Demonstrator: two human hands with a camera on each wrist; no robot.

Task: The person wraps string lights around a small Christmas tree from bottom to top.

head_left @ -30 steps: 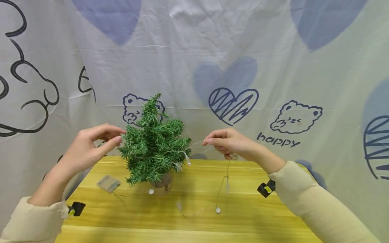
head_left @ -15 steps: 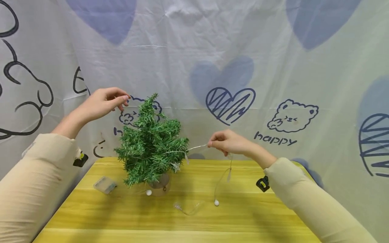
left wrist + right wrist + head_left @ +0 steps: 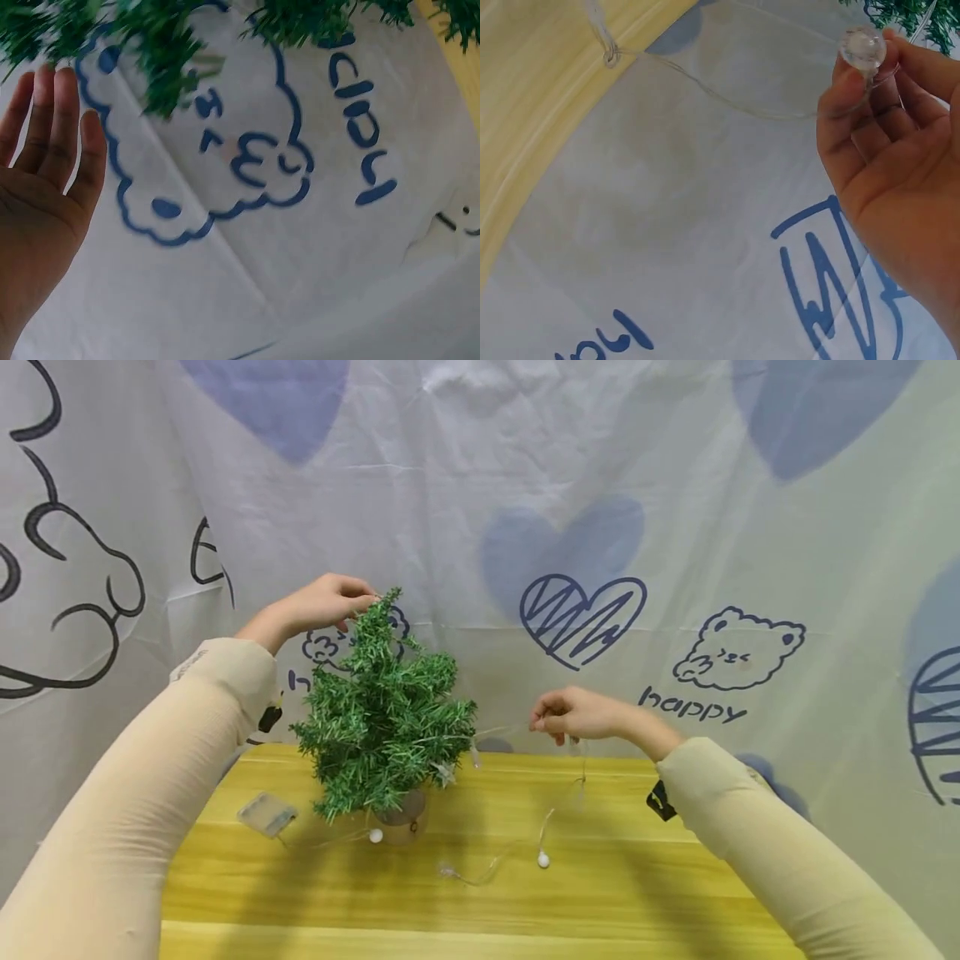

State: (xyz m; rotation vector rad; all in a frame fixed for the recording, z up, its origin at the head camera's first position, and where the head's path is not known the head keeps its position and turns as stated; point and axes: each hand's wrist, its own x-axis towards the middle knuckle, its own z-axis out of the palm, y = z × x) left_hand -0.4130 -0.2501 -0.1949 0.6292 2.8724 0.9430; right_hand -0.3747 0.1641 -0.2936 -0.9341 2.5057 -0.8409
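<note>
Since 1 s ago, the L hand (image 3: 330, 602) has risen from the tree's L side to beside its tip; I can't tell if it touches. Its fingers look fairly straight on my wrist feed. The R hand (image 3: 577, 712), well apart on the other side, pinches the light string (image 3: 761, 116) btwn thumb & fingers, w/ a clear bulb (image 3: 863, 49) at the fingertips. Wire runs from there to the green tree (image 3: 386, 727), upright in its pot (image 3: 401, 822) on a yellow wood table (image 3: 600, 910); another length hangs down w/ a white ball (image 3: 543, 860). A clear box (image 3: 267, 815) lies L of the pot.
</note>
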